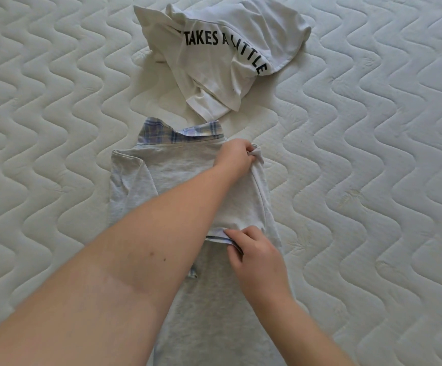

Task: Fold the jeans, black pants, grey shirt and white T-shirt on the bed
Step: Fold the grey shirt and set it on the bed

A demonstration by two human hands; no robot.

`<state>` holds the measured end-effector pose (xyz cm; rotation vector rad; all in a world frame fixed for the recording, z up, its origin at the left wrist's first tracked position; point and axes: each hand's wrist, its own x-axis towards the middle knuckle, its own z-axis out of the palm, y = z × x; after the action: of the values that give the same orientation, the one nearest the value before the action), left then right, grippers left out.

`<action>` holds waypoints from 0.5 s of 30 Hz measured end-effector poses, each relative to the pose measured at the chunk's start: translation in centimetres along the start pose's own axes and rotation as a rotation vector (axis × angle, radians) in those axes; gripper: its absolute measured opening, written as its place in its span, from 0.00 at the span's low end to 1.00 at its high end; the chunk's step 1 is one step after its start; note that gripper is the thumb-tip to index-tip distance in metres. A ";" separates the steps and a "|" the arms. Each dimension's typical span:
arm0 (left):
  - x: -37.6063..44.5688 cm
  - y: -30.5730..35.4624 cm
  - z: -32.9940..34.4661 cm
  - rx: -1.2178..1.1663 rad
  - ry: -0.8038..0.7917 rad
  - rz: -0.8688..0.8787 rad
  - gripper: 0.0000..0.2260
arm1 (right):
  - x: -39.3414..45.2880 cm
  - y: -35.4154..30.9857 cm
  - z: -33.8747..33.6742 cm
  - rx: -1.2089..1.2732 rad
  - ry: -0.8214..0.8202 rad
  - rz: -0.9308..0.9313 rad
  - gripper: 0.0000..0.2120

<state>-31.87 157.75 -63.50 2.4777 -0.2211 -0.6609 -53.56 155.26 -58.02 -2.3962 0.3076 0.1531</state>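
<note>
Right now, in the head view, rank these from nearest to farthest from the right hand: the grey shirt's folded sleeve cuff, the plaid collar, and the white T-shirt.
From the right hand:
1. Folded sleeve cuff, pinched in that hand's fingers, at the shirt's middle.
2. Plaid collar, at the top of the grey shirt, beyond the left hand.
3. White T-shirt, crumpled at the far end of the bed.

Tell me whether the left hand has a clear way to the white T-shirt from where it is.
Probably yes. The left hand grips the grey shirt at its far right corner; the crumpled white T-shirt lies just beyond the plaid collar, with nothing between. It must release first.
</note>
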 end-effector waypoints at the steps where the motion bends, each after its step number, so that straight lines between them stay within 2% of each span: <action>1: 0.1 0.3 0.1 -0.024 0.014 -0.004 0.09 | 0.1 -0.1 0.1 0.017 0.009 -0.002 0.12; 7: 0.3 0.2 0.9 -0.016 0.076 0.000 0.05 | 0.1 0.4 0.8 0.048 -0.017 -0.011 0.11; 9: 0.0 -0.2 0.7 0.010 0.074 0.011 0.09 | -0.1 1.2 0.9 0.016 -0.019 0.013 0.14; 12: -0.8 -1.2 -0.3 0.139 -0.021 -0.032 0.19 | -0.4 2.6 1.0 -0.134 -0.203 0.113 0.24; 13: -1.2 -1.9 -0.8 0.211 -0.072 -0.053 0.20 | -0.5 2.9 1.0 -0.160 -0.251 0.137 0.24; 15: -2.3 -3.4 -1.8 0.309 -0.170 -0.089 0.19 | -0.8 3.0 1.1 -0.172 -0.252 0.137 0.16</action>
<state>-32.92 162.06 -63.18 2.7382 -0.2981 -0.9386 -55.12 153.92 -60.63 -2.4896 0.3515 0.5592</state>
